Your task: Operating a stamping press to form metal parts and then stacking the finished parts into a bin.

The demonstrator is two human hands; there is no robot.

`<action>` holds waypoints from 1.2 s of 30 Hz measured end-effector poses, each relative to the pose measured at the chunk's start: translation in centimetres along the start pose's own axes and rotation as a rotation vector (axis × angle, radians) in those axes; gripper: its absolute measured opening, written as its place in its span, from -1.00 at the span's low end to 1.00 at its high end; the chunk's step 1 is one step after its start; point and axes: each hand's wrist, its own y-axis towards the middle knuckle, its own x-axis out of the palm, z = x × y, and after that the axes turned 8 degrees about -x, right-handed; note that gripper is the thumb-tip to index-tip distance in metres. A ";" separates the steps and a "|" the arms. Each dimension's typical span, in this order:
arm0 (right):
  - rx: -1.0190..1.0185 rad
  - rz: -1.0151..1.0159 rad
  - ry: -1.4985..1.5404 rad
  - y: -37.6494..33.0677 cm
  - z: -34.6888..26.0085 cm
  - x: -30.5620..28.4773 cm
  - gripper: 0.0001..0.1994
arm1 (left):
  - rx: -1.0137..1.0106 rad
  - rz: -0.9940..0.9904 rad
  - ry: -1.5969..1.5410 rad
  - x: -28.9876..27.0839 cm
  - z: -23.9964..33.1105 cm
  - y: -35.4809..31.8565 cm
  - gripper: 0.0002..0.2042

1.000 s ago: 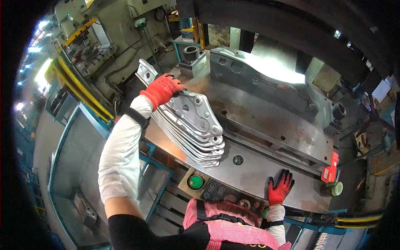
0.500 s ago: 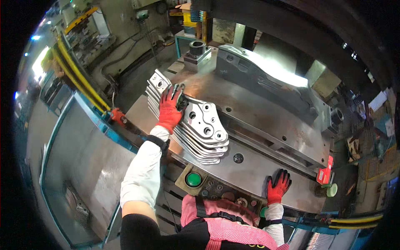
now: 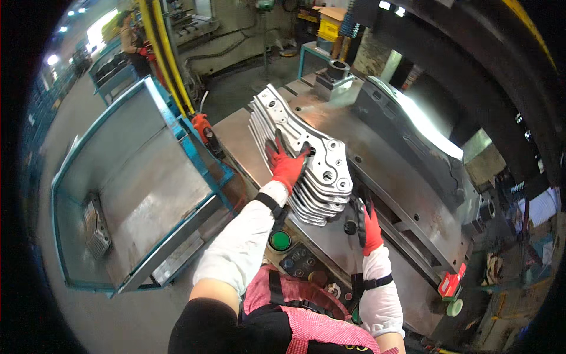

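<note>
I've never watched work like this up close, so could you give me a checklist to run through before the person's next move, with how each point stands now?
1. Gloves worn: ok, left hand and right hand both wear red gloves.
2. Left hand on the stack of metal plates: ok, fingers spread on it.
3. Right hand touching the stack: cannot tell, it is beside the right end.
4. Plate edges flush: not ok, they look stepped.
5. Green button clear of both hands: ok.

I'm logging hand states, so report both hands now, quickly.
Left hand: open, fingers spread on the stacked metal parts.
Right hand: open beside them, nothing visibly held.
</note>
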 end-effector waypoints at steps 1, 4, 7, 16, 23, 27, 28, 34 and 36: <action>-0.063 -0.071 0.217 0.7 -0.1 1.0 -0.46 | -0.103 -0.001 0.018 0.0 -0.2 -0.1 0.10; -0.092 -0.264 0.825 2.9 -0.3 3.4 -0.49 | -0.316 -0.120 -0.072 -0.1 -0.3 -1.8 0.21; 0.055 -0.336 1.102 3.1 -1.7 4.9 -0.50 | -0.318 -0.199 0.028 1.8 -3.5 -0.7 0.28; 0.140 -0.343 1.172 2.6 -4.0 7.1 -0.40 | -0.394 -0.386 0.002 -0.6 -1.5 -2.6 -0.42; -0.035 -0.207 1.108 0.9 -2.3 9.2 -0.43 | -0.385 -0.467 -0.095 -1.5 -1.8 -1.7 -0.29; -0.147 -0.072 0.837 -2.0 -5.5 12.5 -0.54 | 0.030 -0.567 0.180 -4.3 -3.6 -1.5 -0.55; -0.115 -0.044 0.837 -3.0 -4.2 13.6 -0.55 | 0.089 -0.529 0.116 -4.1 -5.4 -1.1 -0.56; 0.058 0.040 0.633 -6.6 -0.8 16.6 -0.56 | 0.094 -0.601 -0.053 -4.1 -12.8 2.2 -0.51; 0.133 0.003 0.325 -6.9 -2.7 16.7 -0.61 | -0.052 -0.676 -0.166 -8.3 -9.8 2.0 -0.18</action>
